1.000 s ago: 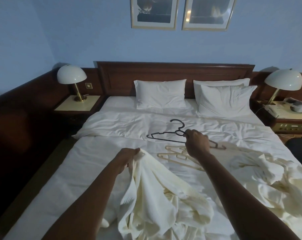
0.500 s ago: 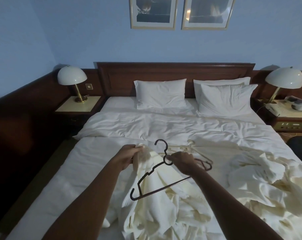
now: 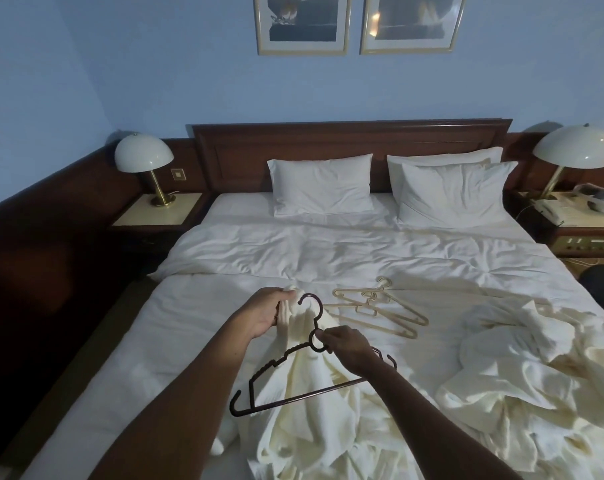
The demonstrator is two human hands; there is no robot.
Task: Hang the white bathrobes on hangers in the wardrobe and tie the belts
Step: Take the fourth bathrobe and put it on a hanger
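Note:
A cream-white bathrobe (image 3: 314,407) lies bunched on the bed in front of me. My left hand (image 3: 264,311) grips a raised fold of it near its top. My right hand (image 3: 349,346) pinches a black plastic hanger (image 3: 259,386) at the neck below its hook, holding it tilted over the robe. Two cream hangers (image 3: 380,308) lie on the duvet just beyond. A second bathrobe (image 3: 522,372) is heaped at the right.
The bed (image 3: 328,251) has a white duvet, pillows (image 3: 323,188) and a dark wooden headboard. Nightstands with dome lamps (image 3: 143,159) flank it; the right one carries a telephone (image 3: 553,209). A dark wood wall panel runs along the left.
My right hand has lifted the black hanger off the duvet and drawn it back over the robe. The left hand keeps its grip on the robe. The cream hangers are now uncovered.

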